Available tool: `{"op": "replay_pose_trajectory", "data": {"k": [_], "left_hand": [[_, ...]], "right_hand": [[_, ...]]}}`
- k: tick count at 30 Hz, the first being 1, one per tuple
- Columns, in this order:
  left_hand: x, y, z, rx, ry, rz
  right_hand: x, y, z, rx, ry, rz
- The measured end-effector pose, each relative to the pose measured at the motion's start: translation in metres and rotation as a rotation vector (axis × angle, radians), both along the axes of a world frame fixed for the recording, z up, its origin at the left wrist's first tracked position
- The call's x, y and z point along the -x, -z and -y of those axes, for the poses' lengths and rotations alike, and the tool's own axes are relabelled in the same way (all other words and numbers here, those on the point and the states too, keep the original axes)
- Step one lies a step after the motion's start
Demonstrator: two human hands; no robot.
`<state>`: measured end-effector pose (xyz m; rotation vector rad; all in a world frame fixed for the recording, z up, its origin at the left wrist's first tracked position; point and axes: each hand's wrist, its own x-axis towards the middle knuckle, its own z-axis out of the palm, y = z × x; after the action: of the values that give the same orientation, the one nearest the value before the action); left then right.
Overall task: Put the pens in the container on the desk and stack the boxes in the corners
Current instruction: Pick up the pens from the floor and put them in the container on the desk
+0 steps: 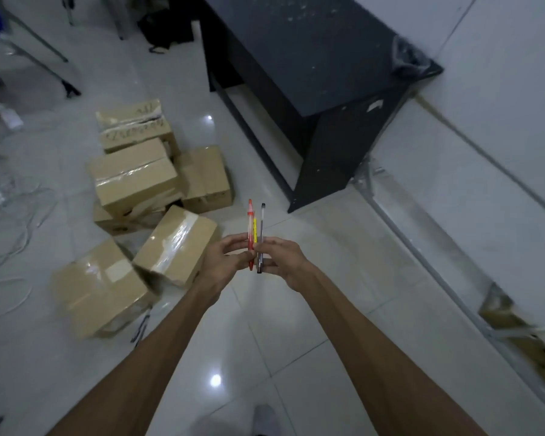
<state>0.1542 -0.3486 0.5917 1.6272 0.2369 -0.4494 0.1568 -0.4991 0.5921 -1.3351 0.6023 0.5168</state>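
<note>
Three pens (255,236) pinched upright between both hands.
Left hand (225,262) and right hand (282,262) both grip them; cardboard boxes (136,180) lie left of the hands.

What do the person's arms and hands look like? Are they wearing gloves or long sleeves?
No gloves and no long sleeves. The left hand and the right hand are bare, and both forearms are uncovered all the way to the bottom of the picture. No watch, ring or bracelet shows on either wrist or on the fingers that can be seen. The arms look long and slim because the camera is wide-angle.
</note>
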Motion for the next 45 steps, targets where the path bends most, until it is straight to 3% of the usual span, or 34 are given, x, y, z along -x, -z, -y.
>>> {"op": "replay_pose_trajectory", "data": {"k": [12, 23, 36, 45], "left_hand": [[-0.115, -0.104, 0.146, -0.026, 0.311, 0.026], [-0.279, -0.159, 0.233, 0.026, 0.44, -0.023], [-0.423, -0.14, 0.359, -0.093, 0.438, 0.027], [-0.51, -0.109, 0.482, -0.11, 0.312, 0.033]], "right_hand": [[-0.067, -0.099, 0.148, 0.047, 0.121, 0.133], [-0.205, -0.141, 0.224, 0.002, 0.311, 0.168], [-0.354, -0.124, 0.34, -0.041, 0.423, 0.08], [-0.46, -0.099, 0.46, 0.109, 0.388, 0.089]]}}
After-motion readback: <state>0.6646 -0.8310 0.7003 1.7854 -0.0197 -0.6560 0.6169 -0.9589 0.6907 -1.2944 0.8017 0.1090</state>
